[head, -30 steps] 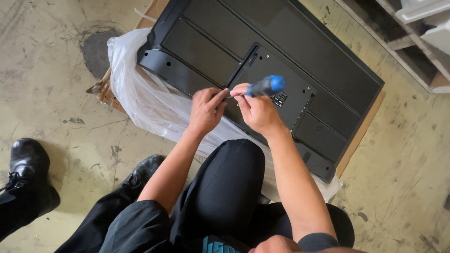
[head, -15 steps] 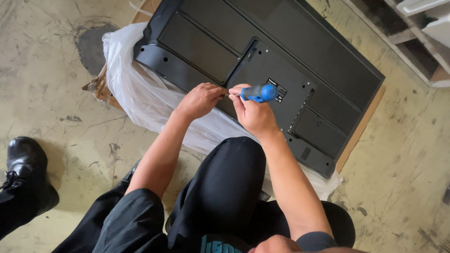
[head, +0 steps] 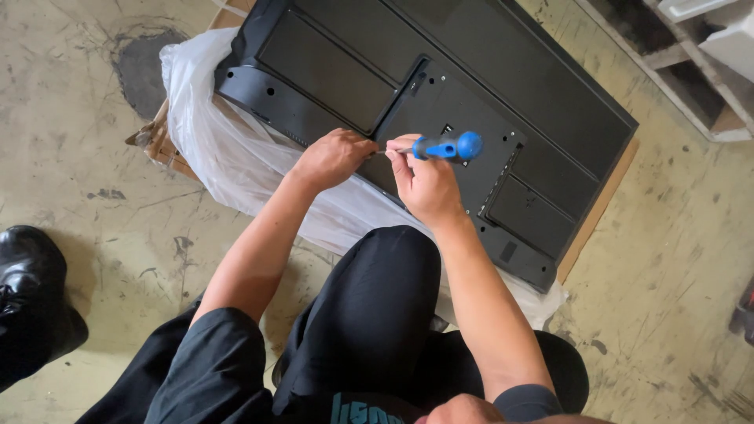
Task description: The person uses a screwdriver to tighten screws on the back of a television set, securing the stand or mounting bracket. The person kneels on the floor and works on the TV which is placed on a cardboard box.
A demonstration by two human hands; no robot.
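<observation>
A large black flat-screen television lies face down on the floor, its back panel up. My right hand grips a screwdriver with a blue handle, held nearly level with its thin shaft pointing left. My left hand rests on the panel's near edge, with its fingertips pinched at the screwdriver's tip. What sits between those fingertips is too small to tell.
White plastic wrap and a cardboard sheet lie under the television. A black shoe stands at the left on the stained concrete floor. A white shelf frame fills the top right corner. My knees in black trousers are below.
The view has shifted slightly. The screwdriver has tilted down from pointing up and right to lying nearly level, and both hands stay together at the same spot on the panel.
</observation>
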